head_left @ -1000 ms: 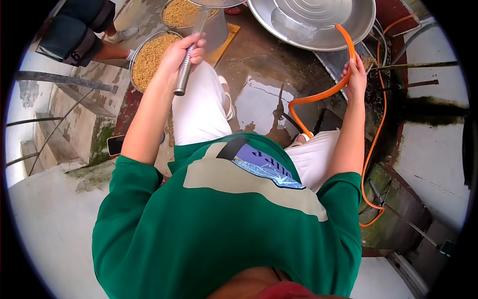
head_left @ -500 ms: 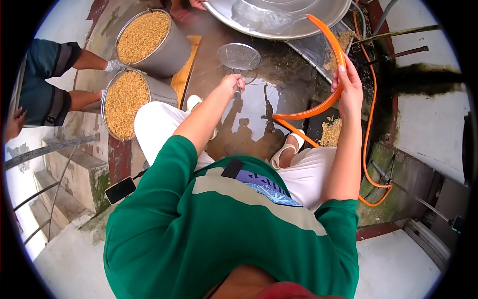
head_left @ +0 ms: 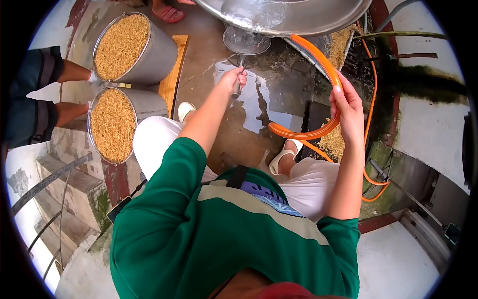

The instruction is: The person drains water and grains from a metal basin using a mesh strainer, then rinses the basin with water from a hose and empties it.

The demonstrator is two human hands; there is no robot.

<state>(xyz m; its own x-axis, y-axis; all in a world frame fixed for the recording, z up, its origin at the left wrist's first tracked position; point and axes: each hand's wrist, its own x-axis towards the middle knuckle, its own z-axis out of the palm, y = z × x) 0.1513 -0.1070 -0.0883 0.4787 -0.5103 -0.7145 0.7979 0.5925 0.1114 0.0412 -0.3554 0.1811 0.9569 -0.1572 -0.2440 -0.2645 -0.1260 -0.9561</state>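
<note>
My left hand [head_left: 233, 79] is closed around the handle of a round mesh strainer [head_left: 247, 45]. The strainer is just under the near rim of a large metal basin [head_left: 326, 19], and water runs over the rim beside it. In my right hand [head_left: 348, 105] is a bright orange hose [head_left: 317, 56], gripped partway along its curve. The hose's upper end reaches the basin's rim; its lower part loops down between my legs and the wall.
Two metal buckets [head_left: 162, 55] full of golden grain stand at left beside a wooden board [head_left: 175, 74]. A person in dark shorts [head_left: 37, 104] stands behind them. The floor [head_left: 214, 129] is wet. Spilled grain [head_left: 332, 142] lies near my right foot.
The strainer has moved up under the basin's rim with my left hand. The basin appears tilted toward me, with water now spilling over its edge. My right hand has shifted lower with the hose.
</note>
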